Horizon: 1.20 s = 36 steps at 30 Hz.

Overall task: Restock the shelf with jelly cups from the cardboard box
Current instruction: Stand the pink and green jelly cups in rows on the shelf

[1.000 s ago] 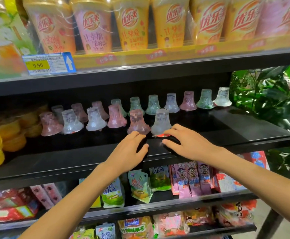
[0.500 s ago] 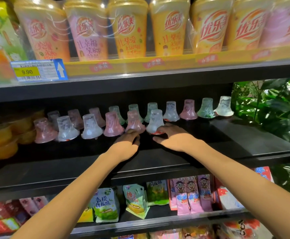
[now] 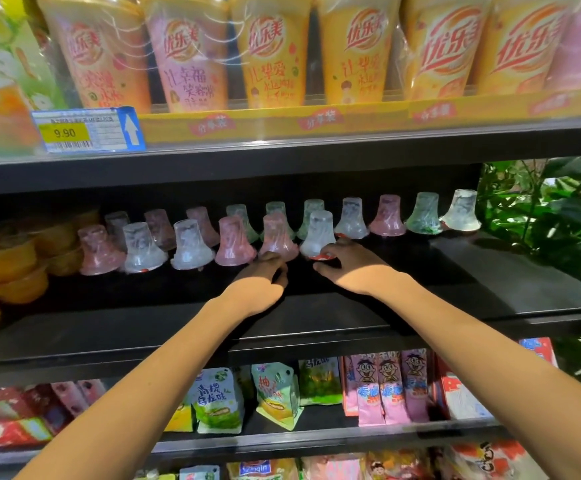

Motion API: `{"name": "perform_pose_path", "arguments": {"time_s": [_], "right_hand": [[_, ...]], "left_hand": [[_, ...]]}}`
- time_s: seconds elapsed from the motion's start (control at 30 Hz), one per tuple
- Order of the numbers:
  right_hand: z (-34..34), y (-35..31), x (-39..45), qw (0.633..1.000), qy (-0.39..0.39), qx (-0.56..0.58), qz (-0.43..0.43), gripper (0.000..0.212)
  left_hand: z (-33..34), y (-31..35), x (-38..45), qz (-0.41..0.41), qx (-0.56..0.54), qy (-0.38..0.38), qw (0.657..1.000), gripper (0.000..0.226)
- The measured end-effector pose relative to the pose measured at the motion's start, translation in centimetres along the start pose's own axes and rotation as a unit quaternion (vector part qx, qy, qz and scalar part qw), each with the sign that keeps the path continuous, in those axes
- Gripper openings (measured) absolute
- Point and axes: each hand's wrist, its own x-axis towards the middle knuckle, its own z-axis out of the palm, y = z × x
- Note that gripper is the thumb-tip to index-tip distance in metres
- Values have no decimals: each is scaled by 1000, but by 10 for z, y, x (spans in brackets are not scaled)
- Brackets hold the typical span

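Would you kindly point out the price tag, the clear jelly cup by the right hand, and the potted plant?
price tag point(image 3: 71, 132), head view, yellow price patch
clear jelly cup point(image 3: 318, 233), head view, body
potted plant point(image 3: 541, 216), head view, leaves

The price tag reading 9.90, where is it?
In the head view, the price tag sits on the top shelf's front edge at far left, just left of the yellow tray holding tall drink cups.

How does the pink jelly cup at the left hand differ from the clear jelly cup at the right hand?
The pink jelly cup has a rosy tint; the clear jelly cup looks whitish and see-through. The clear one shows a red edge at its base; none is visible on the pink one. The left hand reaches the pink cup's base with curled fingers, while the right hand touches the clear cup's base with its fingers spread. Both stand wide end down in the front row on the dark shelf, side by side.
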Motion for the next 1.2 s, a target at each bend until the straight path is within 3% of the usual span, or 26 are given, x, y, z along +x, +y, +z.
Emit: {"name": "perform_pose_path", "arguments": {"time_s": [0.23,0.43,0.67,1.0,1.2], "right_hand": [[1,-20,-17,997,-47,-58,26,56],[10,-51,-44,995,-52,-82,24,55],[23,-113,-63,996,-21,-80,15,55],[54,-227,-110,991,-4,-114,68,54],[73,-286,-135,994,18,-101,42,41]], "left_hand": [[-7,-5,-21,9,8,-19,1000,51],[-10,-21,-49,-17,32,-27,999,49],[-35,-44,-93,39,13,-8,999,48],[-58,-98,-177,92,-30,3,995,44],[-62,-126,-226,127,-9,50,991,40]]}}
